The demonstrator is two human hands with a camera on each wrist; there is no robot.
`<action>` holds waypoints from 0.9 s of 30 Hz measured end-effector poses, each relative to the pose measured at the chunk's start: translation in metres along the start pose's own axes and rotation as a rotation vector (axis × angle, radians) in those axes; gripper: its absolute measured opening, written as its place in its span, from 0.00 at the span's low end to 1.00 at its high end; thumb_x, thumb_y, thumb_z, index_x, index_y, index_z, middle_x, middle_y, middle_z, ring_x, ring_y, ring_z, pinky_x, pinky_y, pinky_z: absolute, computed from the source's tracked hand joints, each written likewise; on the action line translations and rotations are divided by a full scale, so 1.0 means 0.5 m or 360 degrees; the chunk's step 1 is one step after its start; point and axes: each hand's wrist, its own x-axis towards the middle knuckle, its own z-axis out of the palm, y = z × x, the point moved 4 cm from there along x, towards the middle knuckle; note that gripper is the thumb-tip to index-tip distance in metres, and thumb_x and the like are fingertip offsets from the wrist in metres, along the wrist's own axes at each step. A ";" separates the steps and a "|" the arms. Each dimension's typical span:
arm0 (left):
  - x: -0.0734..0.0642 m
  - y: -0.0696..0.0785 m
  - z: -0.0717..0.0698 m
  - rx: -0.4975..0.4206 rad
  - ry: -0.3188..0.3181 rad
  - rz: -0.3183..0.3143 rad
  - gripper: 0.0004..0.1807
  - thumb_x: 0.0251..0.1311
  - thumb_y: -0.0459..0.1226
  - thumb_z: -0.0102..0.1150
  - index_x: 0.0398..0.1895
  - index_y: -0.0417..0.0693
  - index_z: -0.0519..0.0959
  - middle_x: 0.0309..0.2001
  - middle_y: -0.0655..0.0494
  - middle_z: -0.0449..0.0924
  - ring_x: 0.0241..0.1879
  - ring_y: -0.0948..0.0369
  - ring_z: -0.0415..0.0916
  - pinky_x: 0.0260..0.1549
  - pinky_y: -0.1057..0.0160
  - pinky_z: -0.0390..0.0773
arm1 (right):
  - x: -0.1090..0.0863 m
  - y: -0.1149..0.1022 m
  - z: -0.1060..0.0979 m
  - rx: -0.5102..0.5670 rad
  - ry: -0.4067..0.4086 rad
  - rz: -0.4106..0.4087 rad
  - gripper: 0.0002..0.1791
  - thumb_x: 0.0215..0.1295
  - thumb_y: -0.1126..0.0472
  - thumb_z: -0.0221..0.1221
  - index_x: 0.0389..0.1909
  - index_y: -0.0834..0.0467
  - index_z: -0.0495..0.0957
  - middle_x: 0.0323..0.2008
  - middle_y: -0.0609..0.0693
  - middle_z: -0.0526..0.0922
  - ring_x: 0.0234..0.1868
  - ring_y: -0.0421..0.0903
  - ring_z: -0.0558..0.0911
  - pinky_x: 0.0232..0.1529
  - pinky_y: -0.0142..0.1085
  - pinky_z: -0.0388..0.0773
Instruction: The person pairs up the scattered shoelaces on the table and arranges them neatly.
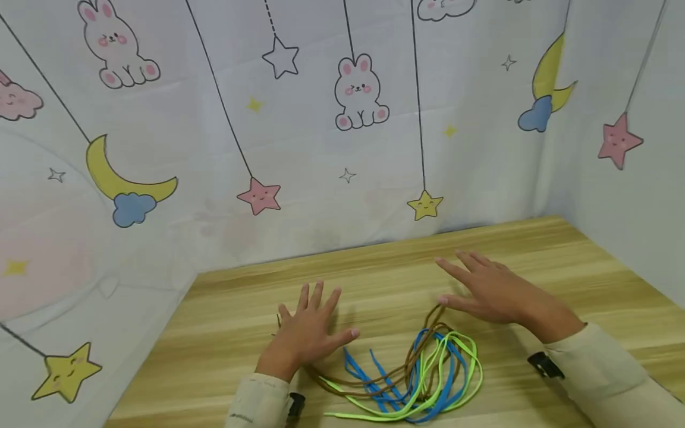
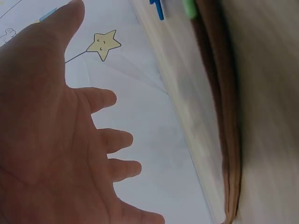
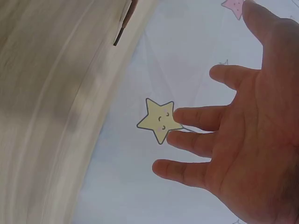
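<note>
Treat the brown laces, blue laces and green laces, loosely tangled on the counter between the empty, finger-spread left hand and right hand, as probably light, limp and sturdy yet snag-prone, best pinched near a loose end.

place: fabric-walled tabletop nook, wider room type unclear | walls: white nursery-print cloth with rabbits, crescent moons, smiling stars | wood-grain surface against cloth
</note>
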 end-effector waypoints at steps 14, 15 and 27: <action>-0.003 0.016 -0.003 0.0022 -0.0058 0.0129 0.44 0.66 0.68 0.46 0.76 0.51 0.64 0.77 0.41 0.54 0.74 0.41 0.52 0.60 0.33 0.65 | 0.009 -0.015 0.005 0.0063 -0.0025 -0.0105 0.37 0.75 0.35 0.48 0.70 0.59 0.70 0.65 0.66 0.71 0.65 0.67 0.70 0.58 0.66 0.67; -0.003 0.017 -0.002 0.0016 -0.0069 0.0142 0.43 0.67 0.67 0.46 0.75 0.51 0.65 0.76 0.41 0.55 0.74 0.41 0.53 0.60 0.34 0.65 | 0.009 -0.015 0.007 0.0069 -0.0044 -0.0101 0.38 0.75 0.34 0.47 0.69 0.60 0.70 0.65 0.65 0.72 0.65 0.66 0.71 0.58 0.65 0.67; -0.005 0.039 0.009 0.0004 -0.0146 0.0265 0.31 0.71 0.58 0.52 0.68 0.50 0.74 0.68 0.47 0.71 0.64 0.48 0.71 0.56 0.44 0.74 | 0.022 -0.040 0.047 0.0218 -0.0288 -0.0269 0.17 0.73 0.48 0.59 0.52 0.54 0.83 0.46 0.45 0.85 0.44 0.44 0.84 0.44 0.47 0.80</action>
